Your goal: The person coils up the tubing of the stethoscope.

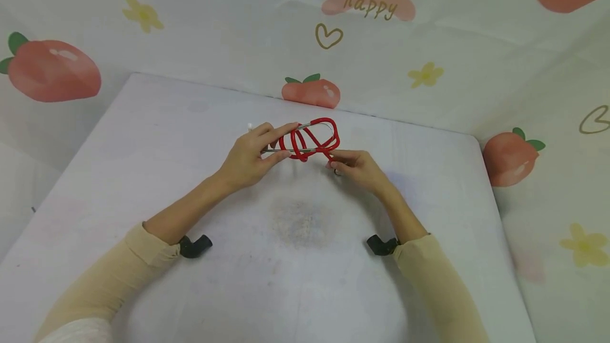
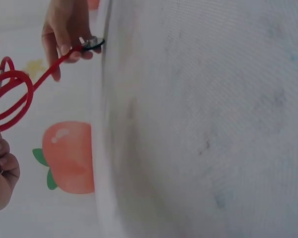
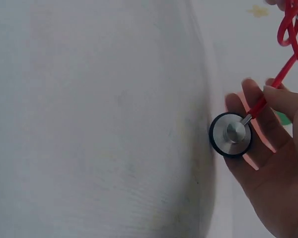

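Note:
A stethoscope with red tubing point(image 1: 335, 132) is held above the table between both hands, its tube looped in coils around its metal ear tubes. My left hand point(image 1: 248, 155) grips the metal ear tubes at the left end, fingers above and thumb below. On the right, my right hand point(image 1: 359, 168) pinches the red tube between thumb and fingers close to the chest piece. The round silver chest piece point(image 3: 231, 134) with a black rim lies against the fingers of that hand in the right wrist view. One white ear tip point(image 1: 250, 126) shows behind the left hand.
A white-covered table point(image 1: 295, 279) spreads beneath the hands, with a greyish smudge in its middle. Behind it hangs a white backdrop point(image 1: 229, 30) printed with fruit, flowers and hearts. A black wrist device point(image 1: 195, 246) sits at the left sleeve cuff, another point(image 1: 381, 245) at the right.

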Tool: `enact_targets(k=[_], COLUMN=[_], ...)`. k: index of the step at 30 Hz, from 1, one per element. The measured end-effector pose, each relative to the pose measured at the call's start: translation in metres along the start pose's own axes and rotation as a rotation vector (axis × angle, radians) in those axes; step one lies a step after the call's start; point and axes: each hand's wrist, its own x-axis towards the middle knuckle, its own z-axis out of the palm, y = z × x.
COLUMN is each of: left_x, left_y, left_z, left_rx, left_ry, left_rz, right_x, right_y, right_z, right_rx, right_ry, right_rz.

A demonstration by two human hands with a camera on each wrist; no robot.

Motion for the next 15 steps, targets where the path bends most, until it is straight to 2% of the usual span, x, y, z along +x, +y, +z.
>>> enact_targets(k=[5,11,15], left_x=[0.001,0.001,0.001], left_y=[-0.005,-0.009,-0.010], left_z=[-0.003,-0.005,-0.004], left_rx=[0.051,0.061,0.062], left_ry=[0.005,0.019,0.035], left_rz=[-0.035,-0.072,-0.074], right_x=[-0.005,-0.010,-0.012], right_y=[-0.002,-0.004,-0.005], right_z=[0.006,0.010,0.013], right_rx=[-0.051,-0.155,-0.245], right_ry=[0.015,0.077,0.083], right_rz=[-0.009,-0.119,-0.188])
